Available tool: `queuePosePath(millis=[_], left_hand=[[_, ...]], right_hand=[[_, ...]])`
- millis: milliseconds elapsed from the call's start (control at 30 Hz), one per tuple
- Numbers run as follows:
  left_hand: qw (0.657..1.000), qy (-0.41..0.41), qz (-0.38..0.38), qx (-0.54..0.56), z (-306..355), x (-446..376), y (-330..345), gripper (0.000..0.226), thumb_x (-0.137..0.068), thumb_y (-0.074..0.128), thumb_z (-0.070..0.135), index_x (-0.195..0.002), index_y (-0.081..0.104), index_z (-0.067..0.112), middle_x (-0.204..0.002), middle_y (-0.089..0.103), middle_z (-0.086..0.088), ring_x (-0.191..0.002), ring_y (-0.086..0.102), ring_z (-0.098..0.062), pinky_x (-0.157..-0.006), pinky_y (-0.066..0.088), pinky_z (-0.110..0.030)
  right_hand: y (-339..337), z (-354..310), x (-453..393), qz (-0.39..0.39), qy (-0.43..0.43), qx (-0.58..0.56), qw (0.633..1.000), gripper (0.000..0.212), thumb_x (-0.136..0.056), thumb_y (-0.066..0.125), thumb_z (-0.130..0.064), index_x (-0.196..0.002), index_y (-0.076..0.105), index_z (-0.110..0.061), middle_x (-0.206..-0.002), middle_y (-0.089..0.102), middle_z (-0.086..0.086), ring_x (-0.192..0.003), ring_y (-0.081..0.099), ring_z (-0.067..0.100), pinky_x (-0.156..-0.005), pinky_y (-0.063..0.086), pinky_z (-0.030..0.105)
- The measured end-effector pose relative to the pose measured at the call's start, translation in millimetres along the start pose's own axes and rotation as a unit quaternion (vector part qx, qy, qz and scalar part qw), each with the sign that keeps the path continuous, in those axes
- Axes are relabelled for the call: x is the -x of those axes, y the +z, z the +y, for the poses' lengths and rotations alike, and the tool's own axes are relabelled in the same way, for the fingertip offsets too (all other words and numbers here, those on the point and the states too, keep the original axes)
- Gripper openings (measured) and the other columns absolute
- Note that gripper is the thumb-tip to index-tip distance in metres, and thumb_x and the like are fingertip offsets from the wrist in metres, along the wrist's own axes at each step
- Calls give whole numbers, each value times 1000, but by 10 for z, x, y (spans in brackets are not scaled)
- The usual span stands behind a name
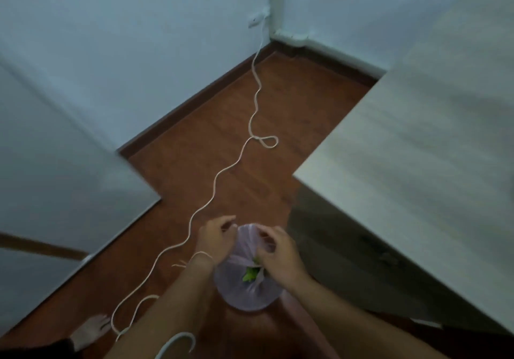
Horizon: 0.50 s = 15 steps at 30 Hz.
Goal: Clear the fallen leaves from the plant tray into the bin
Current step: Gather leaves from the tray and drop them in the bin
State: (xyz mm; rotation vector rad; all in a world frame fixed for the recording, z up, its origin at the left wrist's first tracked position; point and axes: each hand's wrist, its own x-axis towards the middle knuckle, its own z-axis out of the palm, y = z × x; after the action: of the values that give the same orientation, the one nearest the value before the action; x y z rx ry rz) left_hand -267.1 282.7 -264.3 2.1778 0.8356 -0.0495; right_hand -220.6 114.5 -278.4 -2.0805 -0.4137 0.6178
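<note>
both hands over the bin (247, 294) on the floor: left hand (215, 237) pinching the pink liner's (244, 237) rim, right hand (279, 253) curled, letting green leaves (250, 275) go in (plant tray out of view). looks near done, though what's left i can't tell.

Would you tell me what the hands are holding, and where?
Both hands grip the bin's plastic liner: left hand at its far rim, right hand above the leaves.

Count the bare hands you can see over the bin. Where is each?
2. The left hand is at the far-left rim of the round bin lined with a pale purple plastic bag; the right hand is above its green leaves.
</note>
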Motion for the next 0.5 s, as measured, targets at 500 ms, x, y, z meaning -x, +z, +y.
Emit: queuePosePath(millis=[500], left_hand=[[961,256,15,-101,3676,531,-1080,30,-92,59,23,-118,70,14,-118,73,-7,-108,68,-23,-95,47,-26]], right_hand=[[-3214,-1880,459,211,-93,96,968,41,-90,58,-27,-127,62,-10,-121,69,13,-111,63,27,-100,47,34]])
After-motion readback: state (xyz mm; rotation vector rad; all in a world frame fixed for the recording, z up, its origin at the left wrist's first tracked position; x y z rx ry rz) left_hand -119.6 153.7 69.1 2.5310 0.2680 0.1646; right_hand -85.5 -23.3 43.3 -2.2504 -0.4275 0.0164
